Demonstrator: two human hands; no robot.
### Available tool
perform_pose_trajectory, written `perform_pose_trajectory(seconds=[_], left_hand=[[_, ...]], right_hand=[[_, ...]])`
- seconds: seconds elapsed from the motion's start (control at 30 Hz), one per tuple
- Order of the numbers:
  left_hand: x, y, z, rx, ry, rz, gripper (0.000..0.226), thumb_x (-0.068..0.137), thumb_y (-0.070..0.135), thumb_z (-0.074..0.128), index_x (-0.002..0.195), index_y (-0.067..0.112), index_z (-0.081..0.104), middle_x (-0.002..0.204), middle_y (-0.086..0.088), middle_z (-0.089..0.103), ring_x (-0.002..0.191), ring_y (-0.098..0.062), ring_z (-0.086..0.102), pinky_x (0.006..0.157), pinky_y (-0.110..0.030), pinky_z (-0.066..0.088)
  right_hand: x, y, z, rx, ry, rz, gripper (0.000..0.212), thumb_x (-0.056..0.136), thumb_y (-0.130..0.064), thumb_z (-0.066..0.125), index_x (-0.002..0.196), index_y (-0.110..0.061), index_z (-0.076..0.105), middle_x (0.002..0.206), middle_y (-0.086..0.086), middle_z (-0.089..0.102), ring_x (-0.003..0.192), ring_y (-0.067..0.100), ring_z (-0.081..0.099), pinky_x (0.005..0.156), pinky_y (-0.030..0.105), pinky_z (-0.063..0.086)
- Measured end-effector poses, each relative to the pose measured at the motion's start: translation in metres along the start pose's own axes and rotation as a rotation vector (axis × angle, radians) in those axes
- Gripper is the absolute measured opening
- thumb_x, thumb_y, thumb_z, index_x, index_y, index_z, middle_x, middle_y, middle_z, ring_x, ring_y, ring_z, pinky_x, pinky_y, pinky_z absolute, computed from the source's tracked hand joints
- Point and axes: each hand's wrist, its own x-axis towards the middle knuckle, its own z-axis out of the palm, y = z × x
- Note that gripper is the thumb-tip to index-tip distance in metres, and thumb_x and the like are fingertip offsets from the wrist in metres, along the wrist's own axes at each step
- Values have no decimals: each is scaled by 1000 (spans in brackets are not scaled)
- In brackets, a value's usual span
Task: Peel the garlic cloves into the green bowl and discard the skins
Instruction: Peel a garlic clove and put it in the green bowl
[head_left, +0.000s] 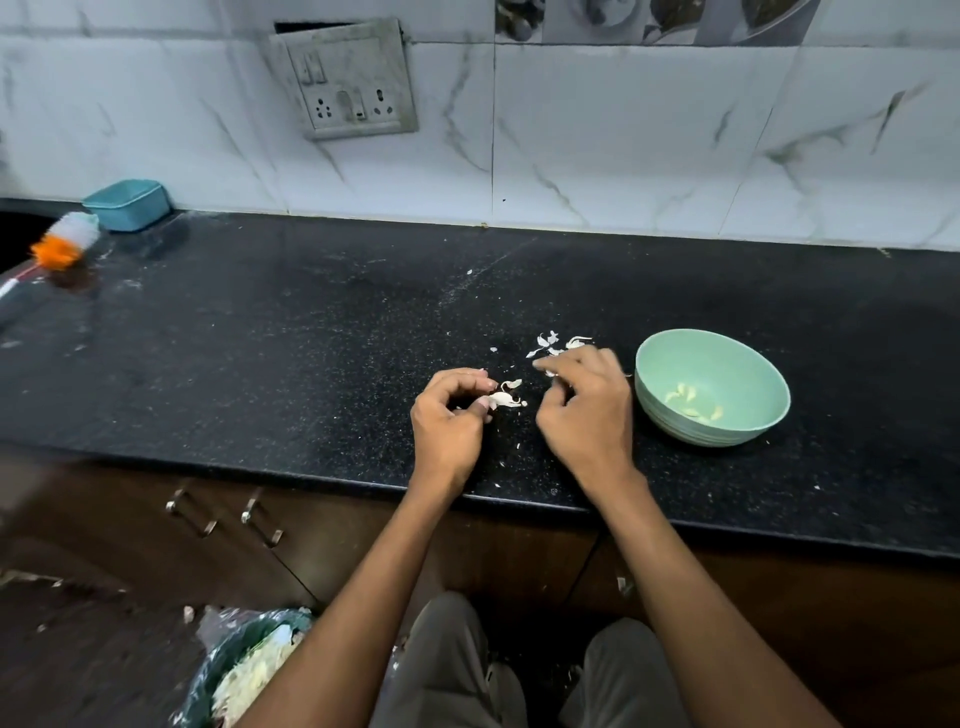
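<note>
A green bowl (712, 387) stands on the black counter at the right, with several peeled garlic cloves (691, 402) lying in its bottom. My left hand (451, 426) pinches a white piece of garlic skin (503, 399) between thumb and fingers, just above the counter. My right hand (587, 402) sits between that skin and the bowl, fingers curled down onto loose skins (556, 345) scattered on the counter. Whether its fingers grip any of them is hidden. Small white flakes lie around both hands.
The black counter (311, 338) runs left to a teal tub (127, 203) and an orange-and-white brush (65, 241). A lined bin (244, 670) holding pale scraps stands on the floor by my left leg. Cabinet handles (262, 517) sit under the counter edge.
</note>
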Motion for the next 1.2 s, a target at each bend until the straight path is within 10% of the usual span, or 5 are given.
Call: perform_pose_trajectory(seconds=[0.37, 0.93, 1.2], left_hand=[[-1, 10, -2, 34, 90, -35, 26, 81, -17, 64, 90, 5, 76, 110, -5, 70, 95, 6, 65, 78, -9, 49], [-1, 11, 1, 7, -41, -92, 30, 88, -10, 67, 106, 12, 75, 98, -3, 76, 87, -7, 70, 80, -17, 55], [-6, 15, 4, 97, -144, -77, 19, 83, -2, 79, 93, 13, 78, 82, -7, 76, 68, -4, 65, 66, -19, 57]], right_hand=[[8, 2, 47, -150, -477, 14, 33, 96, -4, 58, 125, -13, 71, 114, 3, 61, 111, 25, 50, 101, 42, 43], [-4, -2, 34, 316, -136, 365, 16, 80, 2, 74, 82, -14, 77, 72, -8, 71, 58, 3, 59, 62, 23, 52], [-10, -9, 19, 584, -85, 471, 23, 80, 4, 82, 80, -19, 77, 71, -8, 75, 63, 3, 70, 61, 18, 54]])
